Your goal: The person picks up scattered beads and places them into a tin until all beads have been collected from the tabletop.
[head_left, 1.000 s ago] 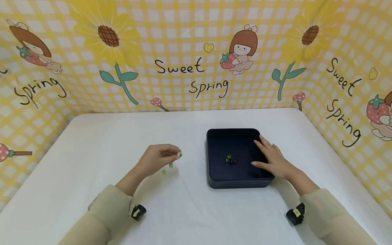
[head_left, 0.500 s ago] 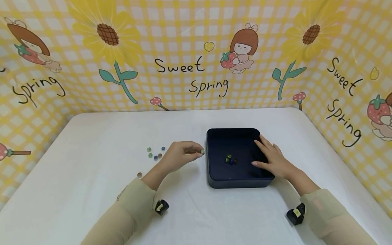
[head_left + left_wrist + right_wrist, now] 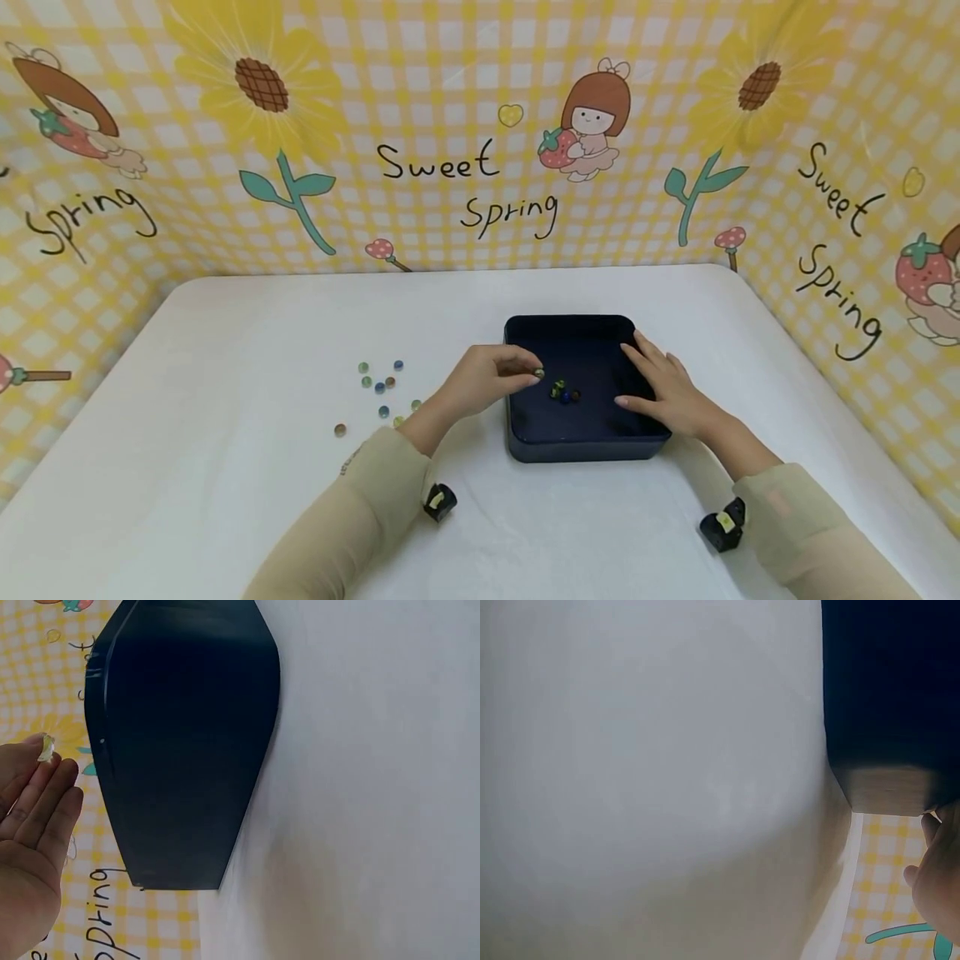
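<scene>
My left hand (image 3: pixel 480 382) pinches a small clear marble (image 3: pixel 539 374) with a greenish tint between thumb and fingertips, over the left part of a dark navy box (image 3: pixel 588 450). In the left wrist view that marble (image 3: pixel 46 748) shows at the fingertips, beside the outer wall of the box (image 3: pixel 180 765). Several marbles (image 3: pixel 566 397), green, blue and brown, lie together on the box floor. My right hand (image 3: pixel 671 396) rests over the right rim with spread fingers. Only part of the right hand (image 3: pixel 939 870) appears in the right wrist view.
On the white table (image 3: pixel 247 358), left of the box, several loose marbles lie scattered, among them a blue marble (image 3: pixel 398 365) and a brown marble (image 3: pixel 341 430). A yellow checked cloth (image 3: pixel 442 75) walls the back and sides.
My left hand has carried the pinched marble rightward from the loose marbles to above the box. More marbles on the table have come into sight behind it. My right hand has stayed put.
</scene>
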Demonstrator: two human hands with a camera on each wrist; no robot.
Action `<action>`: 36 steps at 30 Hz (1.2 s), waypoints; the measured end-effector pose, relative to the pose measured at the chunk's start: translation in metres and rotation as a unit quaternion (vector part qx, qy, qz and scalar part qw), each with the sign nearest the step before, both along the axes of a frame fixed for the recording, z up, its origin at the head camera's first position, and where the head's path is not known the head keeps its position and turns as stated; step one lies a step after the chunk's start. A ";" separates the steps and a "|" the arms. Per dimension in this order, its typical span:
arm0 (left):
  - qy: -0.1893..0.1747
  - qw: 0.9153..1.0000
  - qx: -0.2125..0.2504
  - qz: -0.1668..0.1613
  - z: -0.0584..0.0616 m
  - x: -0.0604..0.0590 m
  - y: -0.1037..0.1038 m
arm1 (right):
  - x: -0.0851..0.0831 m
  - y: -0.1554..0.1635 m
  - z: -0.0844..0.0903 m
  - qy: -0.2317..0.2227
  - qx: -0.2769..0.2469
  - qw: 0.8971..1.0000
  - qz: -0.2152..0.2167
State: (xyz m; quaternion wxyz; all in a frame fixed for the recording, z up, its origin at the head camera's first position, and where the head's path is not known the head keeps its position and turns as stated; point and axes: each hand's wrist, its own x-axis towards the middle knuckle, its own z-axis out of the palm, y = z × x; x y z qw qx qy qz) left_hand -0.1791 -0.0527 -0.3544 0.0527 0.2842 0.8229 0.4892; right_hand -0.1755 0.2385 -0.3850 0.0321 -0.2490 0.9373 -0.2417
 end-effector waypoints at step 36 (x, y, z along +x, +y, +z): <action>0.024 0.982 -0.179 -0.058 -0.016 -0.052 0.065 | 0.000 -0.001 -0.001 -0.006 0.003 1.000 -0.006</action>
